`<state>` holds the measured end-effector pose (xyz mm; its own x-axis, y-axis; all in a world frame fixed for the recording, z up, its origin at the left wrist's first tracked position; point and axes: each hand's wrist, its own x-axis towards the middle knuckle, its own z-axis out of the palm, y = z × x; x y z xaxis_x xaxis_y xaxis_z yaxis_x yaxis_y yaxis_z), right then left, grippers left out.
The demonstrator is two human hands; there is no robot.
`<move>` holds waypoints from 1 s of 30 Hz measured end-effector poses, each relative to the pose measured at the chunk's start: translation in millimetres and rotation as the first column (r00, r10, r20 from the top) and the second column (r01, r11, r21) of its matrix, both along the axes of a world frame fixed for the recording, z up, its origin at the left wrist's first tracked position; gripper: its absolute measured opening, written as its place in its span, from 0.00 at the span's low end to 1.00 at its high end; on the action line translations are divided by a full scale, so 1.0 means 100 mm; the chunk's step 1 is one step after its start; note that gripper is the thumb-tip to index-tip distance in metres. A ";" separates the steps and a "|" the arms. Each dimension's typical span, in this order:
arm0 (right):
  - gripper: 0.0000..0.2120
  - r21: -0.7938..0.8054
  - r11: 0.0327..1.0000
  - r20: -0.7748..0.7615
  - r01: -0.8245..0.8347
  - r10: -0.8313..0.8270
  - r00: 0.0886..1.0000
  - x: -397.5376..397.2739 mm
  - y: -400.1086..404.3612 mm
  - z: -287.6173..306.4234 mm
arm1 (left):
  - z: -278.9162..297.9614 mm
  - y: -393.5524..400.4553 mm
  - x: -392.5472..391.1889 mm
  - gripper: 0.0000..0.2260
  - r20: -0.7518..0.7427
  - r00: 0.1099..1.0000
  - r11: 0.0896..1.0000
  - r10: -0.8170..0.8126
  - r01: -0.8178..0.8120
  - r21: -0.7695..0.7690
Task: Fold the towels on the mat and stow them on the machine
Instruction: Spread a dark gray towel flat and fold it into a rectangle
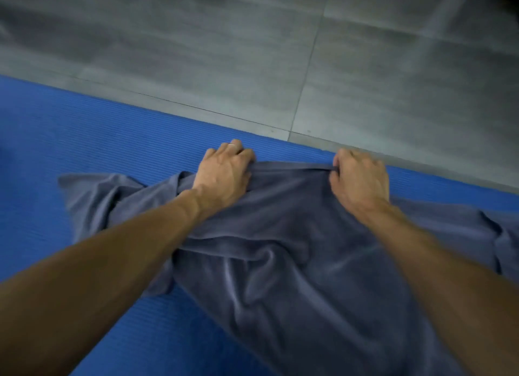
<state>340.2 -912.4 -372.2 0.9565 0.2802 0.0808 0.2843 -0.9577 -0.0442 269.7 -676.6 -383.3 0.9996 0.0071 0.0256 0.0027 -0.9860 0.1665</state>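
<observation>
Head view: grey towel [309,263] lies rumpled across lower-centre frame on blue mat [84,139]. Left hand [224,176] and right hand [359,179] each grip its far edge, mid-frame. Looks like spreading before folding; next, pull flat. Mat edge just beyond; floor [252,52] open above.

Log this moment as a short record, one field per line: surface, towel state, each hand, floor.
surface: blue ribbed mat
towel state: grey-blue towel lies rumpled on the mat, not yet folded flat
left hand: left hand grips the towel's far edge, a ring on one finger
right hand: right hand pinches the same far edge
floor: grey tiled floor beyond the mat
machine: not in view
</observation>
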 end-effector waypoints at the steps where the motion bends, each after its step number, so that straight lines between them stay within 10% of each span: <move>1: 0.09 -0.120 0.992 0.010 0.022 -0.021 1.000 0.00 0.09 0.01 | 0.03 0.04 0.05 0.17 -0.033 0.999 0.998 0.011 -0.013 -0.054; 3: 0.15 -0.262 0.965 -0.024 -0.027 0.021 0.999 -0.06 0.36 0.00 | 0.07 0.24 0.01 0.22 -0.043 0.999 0.996 -0.028 0.024 -0.080; 6: 0.20 -0.060 0.945 -0.055 -0.320 0.317 0.947 -0.33 1.01 -0.01 | 0.06 0.86 -0.38 0.22 0.041 0.999 0.996 -0.025 0.028 -0.080; 14: 0.15 -0.073 0.433 -0.003 -0.899 0.901 0.434 -1.19 1.87 -0.23 | -0.16 2.09 -1.36 0.24 -0.161 0.982 0.960 -0.100 0.053 -0.275; 19: 0.06 0.108 0.593 -0.140 -0.798 0.804 0.579 -1.16 1.97 -0.23 | -0.09 2.17 -1.52 0.26 -0.294 0.952 0.940 -0.087 -0.019 -0.340; 24: 0.08 0.587 0.788 -0.419 -0.187 0.493 0.763 -1.14 2.21 0.12 | 0.00 2.24 -1.70 0.09 -0.328 0.943 0.947 0.059 -0.156 -0.279; 30: 0.11 0.702 0.668 -0.586 0.245 0.346 0.733 -0.70 2.72 0.58 | 0.11 2.35 -2.01 0.05 -0.590 0.711 0.142 0.384 -0.676 -0.723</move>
<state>270.1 -640.1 -314.3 0.8212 0.4651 -0.3306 -0.0546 -0.5127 -0.8568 68.9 -441.6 -372.8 0.7006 0.4081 -0.5854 0.6366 0.0134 0.7711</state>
